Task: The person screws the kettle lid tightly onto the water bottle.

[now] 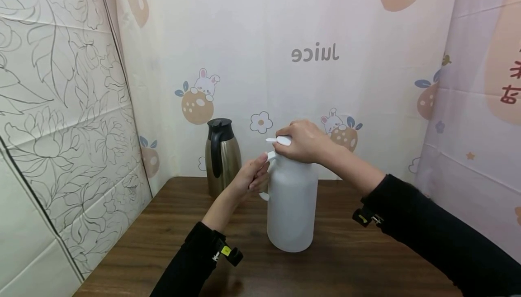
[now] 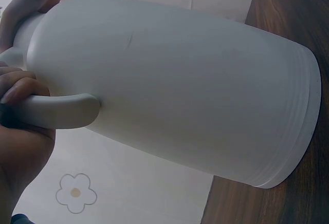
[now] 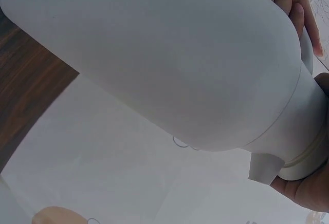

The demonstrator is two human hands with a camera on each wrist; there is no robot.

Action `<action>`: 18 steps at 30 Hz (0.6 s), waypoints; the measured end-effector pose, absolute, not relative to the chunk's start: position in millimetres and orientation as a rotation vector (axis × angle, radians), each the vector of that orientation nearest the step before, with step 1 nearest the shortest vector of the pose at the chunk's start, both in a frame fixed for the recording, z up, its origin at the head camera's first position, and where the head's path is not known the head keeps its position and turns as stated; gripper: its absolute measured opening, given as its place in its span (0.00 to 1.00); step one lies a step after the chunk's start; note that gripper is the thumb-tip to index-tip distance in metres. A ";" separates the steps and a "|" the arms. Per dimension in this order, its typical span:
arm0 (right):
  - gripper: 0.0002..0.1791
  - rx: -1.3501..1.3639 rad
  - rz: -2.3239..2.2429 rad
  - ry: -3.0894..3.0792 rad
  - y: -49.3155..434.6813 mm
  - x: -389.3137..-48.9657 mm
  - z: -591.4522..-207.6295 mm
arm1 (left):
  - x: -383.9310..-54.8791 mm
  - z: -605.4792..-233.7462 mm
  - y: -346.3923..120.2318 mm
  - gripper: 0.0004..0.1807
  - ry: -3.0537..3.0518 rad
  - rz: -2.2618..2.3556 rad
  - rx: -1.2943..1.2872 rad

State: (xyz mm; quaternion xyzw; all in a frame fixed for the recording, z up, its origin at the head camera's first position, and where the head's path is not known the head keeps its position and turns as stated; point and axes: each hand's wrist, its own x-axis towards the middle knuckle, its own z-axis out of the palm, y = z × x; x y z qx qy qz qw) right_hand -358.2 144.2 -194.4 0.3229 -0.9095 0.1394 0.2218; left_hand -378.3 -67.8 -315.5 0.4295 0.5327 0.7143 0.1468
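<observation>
A white thermos jug (image 1: pixel 292 206) is at the middle of the wooden table, roughly upright. My left hand (image 1: pixel 253 176) grips its handle (image 2: pixel 61 112), fingers curled round it and thumb near the handle's top. Over the jug's top lies my right hand (image 1: pixel 303 142), its fingers wrapped round the white lid (image 1: pixel 283 140); a lever-like tab sticks out to the left. The right wrist view shows the spout (image 3: pixel 266 168) beside the right hand (image 3: pixel 308 190). Much of the lid is hidden under that hand.
A gold-coloured thermos jug (image 1: pixel 228 163) with a black lid and handle stands behind, to the left. The dark wooden table (image 1: pixel 366 252) meets a printed curtain (image 1: pixel 260 62) at its back. Another curtain, with line-drawn flowers (image 1: pixel 53 107), hangs at the left.
</observation>
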 end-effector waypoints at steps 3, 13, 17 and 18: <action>0.12 0.877 0.377 -2.489 142.5 -357.2 -194.5 | -378.2 -315.0 -67.9 0.29 1.533 2.058 1.231; 0.15 0.794 0.312 -2.464 136.9 -353.2 -195.6 | -377.2 -313.3 -68.4 0.28 1.493 2.055 1.252; 0.13 0.813 0.320 -2.480 138.0 -353.1 -195.0 | -375.7 -313.5 -68.4 0.28 1.481 2.057 1.237; 0.13 0.823 0.325 -2.484 138.5 -352.7 -194.8 | -375.4 -313.7 -68.3 0.28 1.477 2.057 1.234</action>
